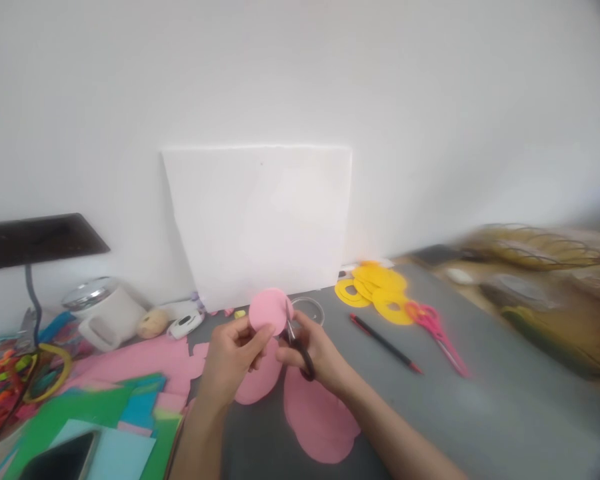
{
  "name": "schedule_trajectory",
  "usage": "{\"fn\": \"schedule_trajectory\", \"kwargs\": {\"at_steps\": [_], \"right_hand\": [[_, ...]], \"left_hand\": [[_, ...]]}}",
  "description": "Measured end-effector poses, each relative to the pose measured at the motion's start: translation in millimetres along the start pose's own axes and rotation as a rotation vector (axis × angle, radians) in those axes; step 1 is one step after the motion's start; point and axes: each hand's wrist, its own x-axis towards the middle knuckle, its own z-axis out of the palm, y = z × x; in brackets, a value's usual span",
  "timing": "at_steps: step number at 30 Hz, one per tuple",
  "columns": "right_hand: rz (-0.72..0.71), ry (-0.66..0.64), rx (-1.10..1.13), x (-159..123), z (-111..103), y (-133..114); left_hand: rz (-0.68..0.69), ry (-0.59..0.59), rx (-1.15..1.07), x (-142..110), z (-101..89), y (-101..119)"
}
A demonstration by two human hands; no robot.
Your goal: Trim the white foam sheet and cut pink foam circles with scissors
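Note:
Between the thumb and fingers of my left hand (236,355) is a pink paper circle (267,310), held up above the grey tabletop. My right hand (316,350) grips a pair of black-handled scissors (305,359). Their metal blades reach up to the circle's right edge; whether they are apart I cannot make out. Larger pink paper rounds (325,427) lie on the table below my hands, and one more pink round (257,383) is partly hidden behind my left hand.
Yellow paper rings (375,290), a black pencil (386,344) and pink scissors (440,333) lie to the right. A white board (263,220) leans on the wall. On the left are a white mug (110,320), coloured paper sheets (90,410), pink scraps (145,363) and a phone (63,460).

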Motion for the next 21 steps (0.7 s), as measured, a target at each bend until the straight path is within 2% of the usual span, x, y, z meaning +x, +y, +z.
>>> {"fn": "schedule_trajectory", "kwargs": {"at_steps": [21], "right_hand": [[0.041, 0.036, 0.002, 0.2, -1.2, 4.4]], "left_hand": [[-0.008, 0.053, -0.034, -0.3, -4.0, -2.8]]}}
